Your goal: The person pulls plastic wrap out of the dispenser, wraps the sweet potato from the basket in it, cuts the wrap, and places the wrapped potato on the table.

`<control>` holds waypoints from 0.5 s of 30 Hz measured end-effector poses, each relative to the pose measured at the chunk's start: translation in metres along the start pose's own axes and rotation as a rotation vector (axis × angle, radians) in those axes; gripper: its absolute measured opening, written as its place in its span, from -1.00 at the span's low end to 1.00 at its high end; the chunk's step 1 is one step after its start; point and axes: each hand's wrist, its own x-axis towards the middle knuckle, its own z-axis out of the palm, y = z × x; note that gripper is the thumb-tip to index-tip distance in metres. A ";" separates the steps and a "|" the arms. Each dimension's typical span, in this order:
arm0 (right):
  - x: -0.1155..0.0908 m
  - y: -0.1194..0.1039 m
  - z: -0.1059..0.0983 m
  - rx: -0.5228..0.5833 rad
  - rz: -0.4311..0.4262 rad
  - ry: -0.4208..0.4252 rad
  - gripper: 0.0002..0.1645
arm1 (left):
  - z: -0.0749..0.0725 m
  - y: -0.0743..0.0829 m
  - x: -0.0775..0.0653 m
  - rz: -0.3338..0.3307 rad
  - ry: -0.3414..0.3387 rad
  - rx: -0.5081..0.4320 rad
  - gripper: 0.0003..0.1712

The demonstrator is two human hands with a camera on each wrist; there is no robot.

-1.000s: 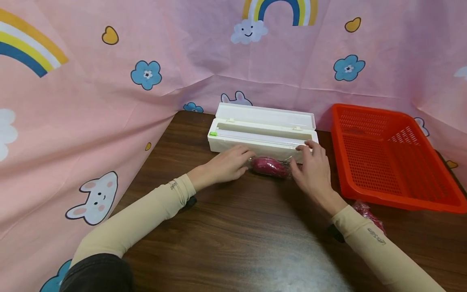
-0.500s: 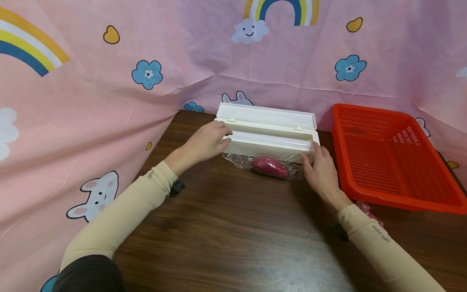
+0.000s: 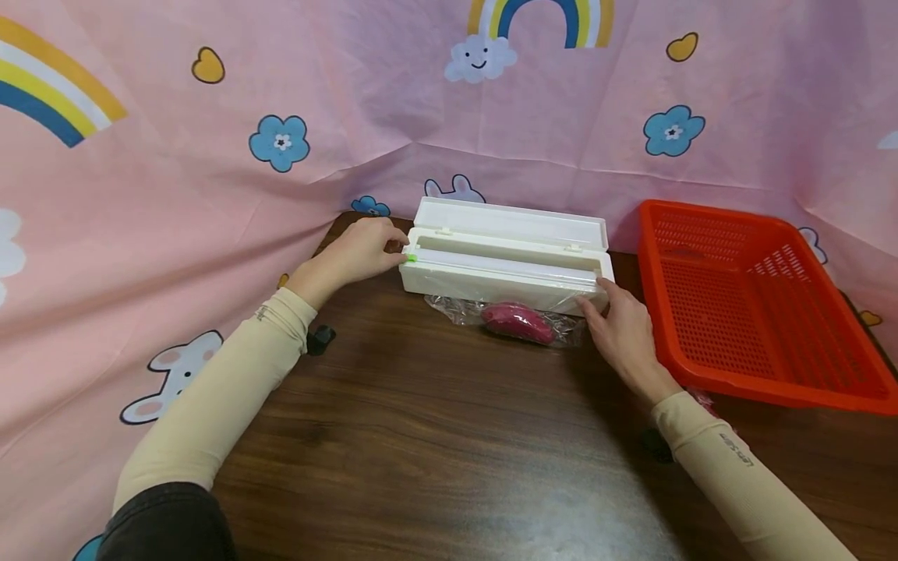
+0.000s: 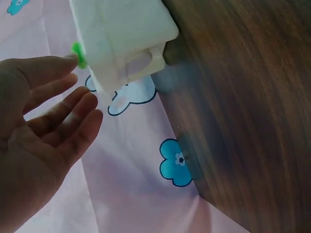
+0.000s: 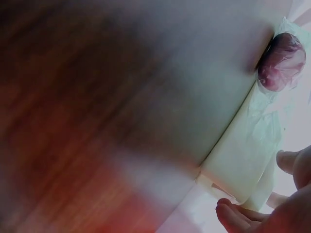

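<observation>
A white cling film dispenser (image 3: 491,287) stands at the back with its lid (image 3: 512,222) raised and a film roll (image 3: 505,263) inside. My left hand (image 3: 355,251) is at its left end, the thumb touching the green slider (image 4: 79,55) and the other fingers loosely bent away from the box. At the right end, my right hand (image 3: 620,323) holds the dispenser, thumb on the front wall and fingers at the corner. Between the hands, a pinkish-red oblong vegetable (image 3: 519,322), like a sweet potato, lies in clear film (image 3: 456,308) against the box front.
To the right stands a red perforated plastic basket (image 3: 666,327). A second film-wrapped reddish piece (image 3: 701,399) shows partly behind the right forearm. Pink printed cloth (image 3: 316,62) hangs along the left and back of the brown wooden table (image 3: 449,436).
My left hand has gone from the wrapped vegetable up to the dispenser and along to its left end. My right hand has come down onto the right end. The vegetable now lies untouched.
</observation>
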 end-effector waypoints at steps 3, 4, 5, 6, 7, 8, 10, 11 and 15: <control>0.000 0.001 0.001 -0.010 0.000 0.008 -0.37 | 0.004 -0.003 0.001 -0.001 -0.017 -0.004 -0.71; 0.000 0.001 0.002 -0.013 -0.001 0.011 -0.37 | 0.004 -0.003 0.000 -0.001 -0.020 -0.011 -0.72; 0.000 0.001 0.002 -0.015 0.000 0.013 -0.37 | 0.005 -0.004 0.000 -0.001 -0.023 -0.018 -0.72; 0.000 0.001 0.002 -0.015 0.001 0.015 -0.37 | 0.005 -0.005 0.000 0.000 -0.025 -0.027 -0.73; 0.000 0.002 0.003 -0.013 0.004 0.015 -0.37 | 0.005 -0.005 -0.001 0.000 -0.028 -0.035 -0.73; 0.000 0.002 0.003 -0.013 0.003 0.019 -0.38 | 0.006 -0.005 -0.001 0.002 -0.029 -0.037 -0.73; 0.001 0.002 0.003 -0.006 -0.002 0.032 -0.40 | 0.005 -0.006 -0.001 0.006 -0.031 -0.041 -0.71; 0.001 0.003 0.003 -0.002 -0.003 0.038 -0.41 | 0.006 -0.006 -0.001 0.010 -0.032 -0.043 -0.71; 0.002 0.004 0.003 0.008 -0.011 0.053 -0.44 | 0.007 -0.007 0.000 0.037 -0.032 -0.049 -0.73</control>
